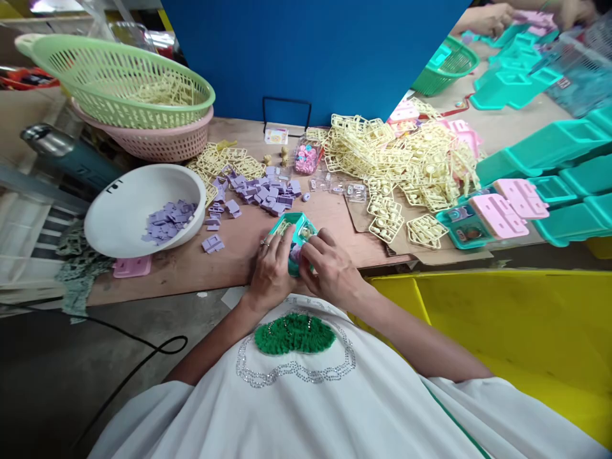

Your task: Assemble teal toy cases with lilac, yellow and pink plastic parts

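Note:
A small teal plastic box (299,223) is at the table's front edge, between my two hands. My left hand (273,264) is wrapped round its left side, with a ring on one finger. My right hand (331,262) is pinched over the box's near right part, its fingertips at a purple plastic piece (295,253). Inside the box's far part lie cream-coloured parts (284,227). My fingers hide much of the box. Beyond it spreads a heap of purple plastic pieces (272,193), and a white bowl (119,220) to the left holds more of them.
Cream part frames (421,159) are piled at the back right. Teal boxes (564,150) and pink lids (500,213) stand at the right. Stacked baskets (143,118) and a bottle (71,153) are at left. A blue panel (310,57) rises behind. Another person's hand (492,20) is at the far right.

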Motion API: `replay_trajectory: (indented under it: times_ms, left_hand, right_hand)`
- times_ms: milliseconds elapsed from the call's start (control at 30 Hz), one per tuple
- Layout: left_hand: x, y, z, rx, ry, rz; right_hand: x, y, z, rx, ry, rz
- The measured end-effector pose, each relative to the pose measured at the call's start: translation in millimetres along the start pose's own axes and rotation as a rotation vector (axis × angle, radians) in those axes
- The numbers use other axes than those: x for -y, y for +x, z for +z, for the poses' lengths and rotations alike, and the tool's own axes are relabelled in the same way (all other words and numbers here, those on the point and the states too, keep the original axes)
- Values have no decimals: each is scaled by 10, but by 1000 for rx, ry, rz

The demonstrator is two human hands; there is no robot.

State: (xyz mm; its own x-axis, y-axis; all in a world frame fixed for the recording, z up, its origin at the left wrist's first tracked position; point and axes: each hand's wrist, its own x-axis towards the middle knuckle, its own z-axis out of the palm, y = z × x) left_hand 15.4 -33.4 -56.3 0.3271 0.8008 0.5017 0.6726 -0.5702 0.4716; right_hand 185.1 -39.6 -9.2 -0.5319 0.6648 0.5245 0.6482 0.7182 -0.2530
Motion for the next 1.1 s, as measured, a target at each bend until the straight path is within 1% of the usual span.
replay_trajectory:
  times_ms: [100,200,300,400,533,600,667,733,833,900,967,1100]
  left_hand:
    - [27,8,-31,27,-23,-15]
    - [36,10,-34,36,-31,-18]
    - [31,0,-8,24,-27,-6]
    - [36,-12,3,27,-25,7]
    - [67,-32,-72,82,-40,15]
    - [84,-56,-117,73,-88,-6]
    - [98,-87,-127,4,-194,-102]
    - [108,-114,-88,-37,-404,-256]
    - [108,-128,25,14,-834,-483]
    - [95,-126,93,19,-1010,-580]
    - [73,-128,133,-5,-1044,-623]
    - [20,-139,126,14,-975,-602]
  right_hand:
    - [1,25,-17,-30,-30,18]
    - [-5,39,-37,-26,-57,5]
    - [-19,39,-44,-27,-4,-14]
    - [-21,26,-31,-61,68,-18]
    - [0,1,5,-113,81,-47]
    - [7,-11,16,-151,96,-44]
    - [3,-21,16,-193,132,-8]
    - [-9,-31,13,-223,170,42]
    - [-29,-43,17,-232,190,74]
    - [-35,-47,20,-235,169,71]
    - [-32,-45,14,-246,153,89]
    - [-14,-33,-17,-241,140,149]
